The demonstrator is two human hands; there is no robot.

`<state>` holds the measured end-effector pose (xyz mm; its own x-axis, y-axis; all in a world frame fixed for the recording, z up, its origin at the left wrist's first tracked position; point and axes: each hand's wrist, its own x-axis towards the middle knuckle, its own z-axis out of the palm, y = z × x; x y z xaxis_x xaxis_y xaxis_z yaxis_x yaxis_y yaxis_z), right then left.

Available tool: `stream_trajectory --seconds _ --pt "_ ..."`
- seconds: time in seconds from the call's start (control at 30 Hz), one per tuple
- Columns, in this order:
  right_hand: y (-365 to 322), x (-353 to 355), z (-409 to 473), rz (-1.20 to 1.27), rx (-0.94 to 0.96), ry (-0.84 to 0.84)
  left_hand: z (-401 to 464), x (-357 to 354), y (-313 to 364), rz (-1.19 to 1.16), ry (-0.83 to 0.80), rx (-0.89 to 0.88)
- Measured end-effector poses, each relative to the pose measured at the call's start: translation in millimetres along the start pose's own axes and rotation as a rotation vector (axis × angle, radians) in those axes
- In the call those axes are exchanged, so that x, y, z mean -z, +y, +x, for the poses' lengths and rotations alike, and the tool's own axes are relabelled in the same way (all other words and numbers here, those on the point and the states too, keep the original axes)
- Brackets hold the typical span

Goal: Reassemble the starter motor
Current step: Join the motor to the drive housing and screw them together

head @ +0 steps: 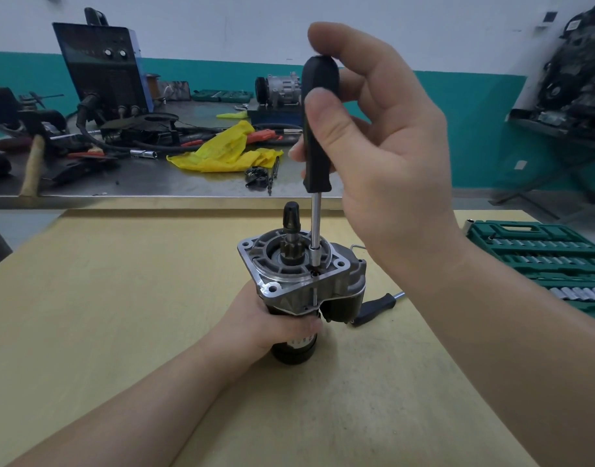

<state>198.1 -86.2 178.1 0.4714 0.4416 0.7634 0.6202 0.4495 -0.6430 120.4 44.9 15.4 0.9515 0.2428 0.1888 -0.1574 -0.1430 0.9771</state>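
The starter motor stands upright on the wooden table, its silver nose housing and pinion shaft pointing up. My left hand grips its black body from the left. My right hand pinches the black handle of a socket driver held vertically. The driver's silver shaft and socket tip sit in the housing's face just right of the pinion.
A second black-handled driver lies on the table behind the motor, to its right. A green socket set case lies open at the right. Behind, a metal bench holds a welder, a yellow rag, tools and a compressor.
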Motion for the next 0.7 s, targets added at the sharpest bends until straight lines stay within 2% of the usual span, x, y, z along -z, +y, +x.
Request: stream_trajectory --seconds 0.1,0.27,0.5,0.7 --pt "2.4 -0.5 0.7 -0.024 0.025 0.033 -0.2 -0.3 -0.7 0.003 0.003 0.0" --pt "0.9 7.3 1.1 0.137 -0.109 0.055 0.1 -0.1 -0.5 0.008 0.008 0.004" --pt "3.1 -0.3 1.8 -0.049 0.026 0.027 0.9 0.0 -2.6 -0.002 0.0 0.007" --pt "1.3 4.1 1.2 0.132 -0.072 0.06 0.0 -0.3 0.6 0.005 0.007 0.006"
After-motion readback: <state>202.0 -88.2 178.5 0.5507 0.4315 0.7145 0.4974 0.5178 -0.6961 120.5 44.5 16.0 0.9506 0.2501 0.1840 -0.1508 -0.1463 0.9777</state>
